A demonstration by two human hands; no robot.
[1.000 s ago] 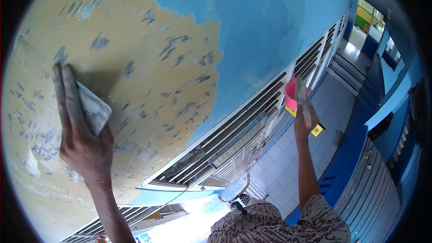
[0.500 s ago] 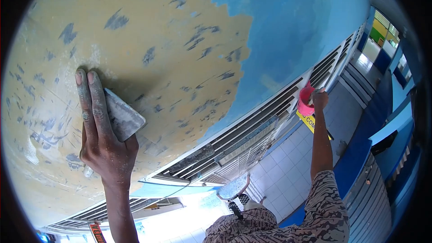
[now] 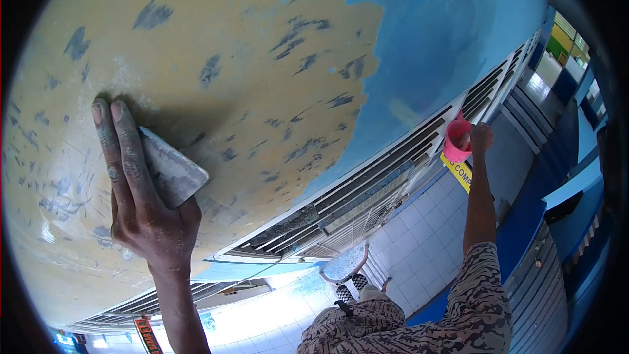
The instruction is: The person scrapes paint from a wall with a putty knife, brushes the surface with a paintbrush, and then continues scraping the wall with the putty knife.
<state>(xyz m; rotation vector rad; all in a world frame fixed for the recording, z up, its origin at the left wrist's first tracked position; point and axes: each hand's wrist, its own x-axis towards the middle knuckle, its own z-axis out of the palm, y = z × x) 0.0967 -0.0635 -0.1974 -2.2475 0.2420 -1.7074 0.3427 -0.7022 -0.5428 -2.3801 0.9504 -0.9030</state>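
My left hand has a putty knife in its grip. Two fingers stretch along the blade and touch the wall, and the handle's end peeks out below the palm. Around it the wall surface is tan with grey scuffs, bordered by blue paint along a ragged edge. Off to the right, my right hand is closed on the side of a pink plastic mug, tilted with its opening toward me. Something pale shows inside it, too small to make out.
Slatted vents run along the wall's edge. Beyond the mug is a yellow lettered sign, above a white tiled floor. An orange lettered sign hangs lower left. Blue structures and a slatted panel stand right.
The view has shifted slightly, moving the wall marks left and the mug a little right. Against the wall, my left hand and the putty knife stay in nearly the same place.
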